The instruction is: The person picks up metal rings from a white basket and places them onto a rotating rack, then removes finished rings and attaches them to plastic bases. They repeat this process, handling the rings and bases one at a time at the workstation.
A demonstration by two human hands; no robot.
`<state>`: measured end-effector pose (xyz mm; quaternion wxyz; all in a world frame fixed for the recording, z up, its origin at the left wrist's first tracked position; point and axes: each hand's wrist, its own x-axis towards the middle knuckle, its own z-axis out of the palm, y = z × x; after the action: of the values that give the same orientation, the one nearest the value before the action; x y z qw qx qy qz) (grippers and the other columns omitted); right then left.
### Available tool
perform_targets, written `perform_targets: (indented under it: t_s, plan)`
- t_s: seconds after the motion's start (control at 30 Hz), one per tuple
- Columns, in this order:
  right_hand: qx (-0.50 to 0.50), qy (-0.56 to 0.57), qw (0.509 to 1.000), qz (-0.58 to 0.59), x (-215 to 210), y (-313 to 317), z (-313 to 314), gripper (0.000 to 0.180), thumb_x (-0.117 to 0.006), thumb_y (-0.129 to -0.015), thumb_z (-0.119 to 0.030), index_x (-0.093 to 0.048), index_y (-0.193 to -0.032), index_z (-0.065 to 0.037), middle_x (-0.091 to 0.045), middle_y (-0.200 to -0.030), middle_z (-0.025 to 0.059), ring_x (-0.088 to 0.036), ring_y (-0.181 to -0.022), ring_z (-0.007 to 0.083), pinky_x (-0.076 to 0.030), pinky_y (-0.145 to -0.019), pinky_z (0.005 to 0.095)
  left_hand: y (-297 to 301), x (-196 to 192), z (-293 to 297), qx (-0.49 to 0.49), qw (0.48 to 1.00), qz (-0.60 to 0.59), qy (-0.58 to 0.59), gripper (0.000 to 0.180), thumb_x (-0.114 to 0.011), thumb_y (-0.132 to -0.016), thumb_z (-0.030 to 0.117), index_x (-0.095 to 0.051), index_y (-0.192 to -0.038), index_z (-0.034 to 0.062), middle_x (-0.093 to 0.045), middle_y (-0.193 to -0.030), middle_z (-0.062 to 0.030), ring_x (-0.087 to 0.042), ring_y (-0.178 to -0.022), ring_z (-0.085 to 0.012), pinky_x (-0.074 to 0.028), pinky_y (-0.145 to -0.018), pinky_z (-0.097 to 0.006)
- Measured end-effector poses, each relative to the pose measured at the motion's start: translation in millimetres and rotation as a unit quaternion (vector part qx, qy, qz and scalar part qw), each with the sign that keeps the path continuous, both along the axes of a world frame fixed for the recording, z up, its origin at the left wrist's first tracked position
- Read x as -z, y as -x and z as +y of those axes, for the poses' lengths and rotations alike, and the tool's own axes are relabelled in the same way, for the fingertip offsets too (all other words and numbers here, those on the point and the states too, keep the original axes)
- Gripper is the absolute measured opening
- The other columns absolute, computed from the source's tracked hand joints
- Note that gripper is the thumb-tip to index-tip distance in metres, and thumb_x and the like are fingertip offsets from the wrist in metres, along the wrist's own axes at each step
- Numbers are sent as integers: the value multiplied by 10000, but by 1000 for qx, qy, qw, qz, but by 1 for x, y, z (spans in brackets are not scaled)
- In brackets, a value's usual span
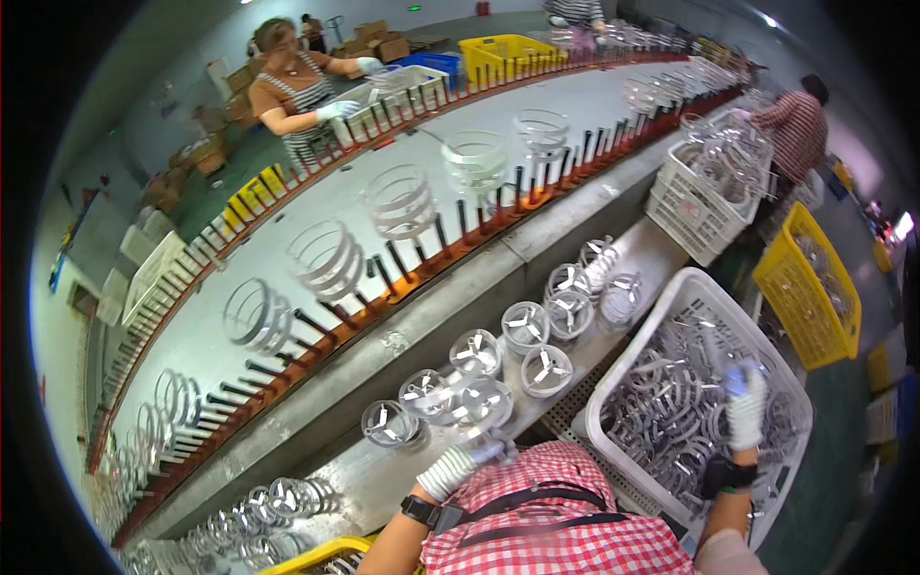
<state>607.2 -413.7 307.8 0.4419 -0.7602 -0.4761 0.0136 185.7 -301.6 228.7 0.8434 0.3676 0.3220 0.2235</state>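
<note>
My left hand (455,470), in a white striped work glove with grey fingertips, is in front of my apron at the bench's near edge. Its fingers are curled together; whatever they hold is hidden. Just beyond it on the metal bench (613,350) stand several clear round plastic cups (393,425) with white three-armed pieces on top. My right hand (746,407), gloved alike, hangs over a white plastic basket (599,407) heaped with clear and grey ring-shaped parts (661,412). Motion blurs its fingers, so their grip is unclear.
Past the bench runs a looped conveyor (335,206) edged with dark upright pegs, carrying stacks of clear rings (401,201). Another white basket (695,206) and a yellow crate (815,287) stand to the right. Co-workers (297,91) work around the line. A yellow basket (321,556) shows below.
</note>
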Motion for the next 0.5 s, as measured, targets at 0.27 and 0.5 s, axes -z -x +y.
perform_targets:
  t_s: [0.27, 0.5]
  plan:
    - [-265, 47, 900, 343, -16, 155, 121, 201, -577, -853, -218, -537, -840, -21, -548, -699, 10, -524, -617, 78, -444, -581, 225, 13, -10, 39, -105, 987, 29, -115, 425, -588, -802, 139, -464, -1158, -58, -591, -982, -151, -605, -754, -176, -514, -688, -301]
    - [-322, 63, 874, 358, -8, 170, 165, 212, -571, -857, -218, -537, -879, -9, -551, -722, 15, -557, -635, 86, -457, -599, 231, 21, 8, 50, -148, 979, 64, -127, 331, -564, -825, 107, -483, -1118, -24, -594, -937, -134, -593, -653, -180, -501, -573, -304]
